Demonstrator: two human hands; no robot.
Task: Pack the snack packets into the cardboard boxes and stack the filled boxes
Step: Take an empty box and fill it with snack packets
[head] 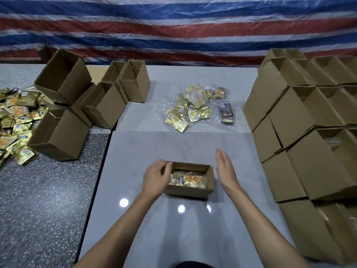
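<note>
From the head camera, a small cardboard box [185, 192] sits on the grey table [173, 233] just in front of the person, its long axis running left to right and its open top facing up. Gold packets [190, 180] lie flat inside. The left hand [156, 179] curls its fingers over the box's left end, gripping it. The right hand [226, 169] is held flat with straight fingers just beside the right end. Loose packets [185, 107] lie farther back, empty boxes [65, 132] stand to the left, and stacked boxes [301, 132] to the right.
</note>
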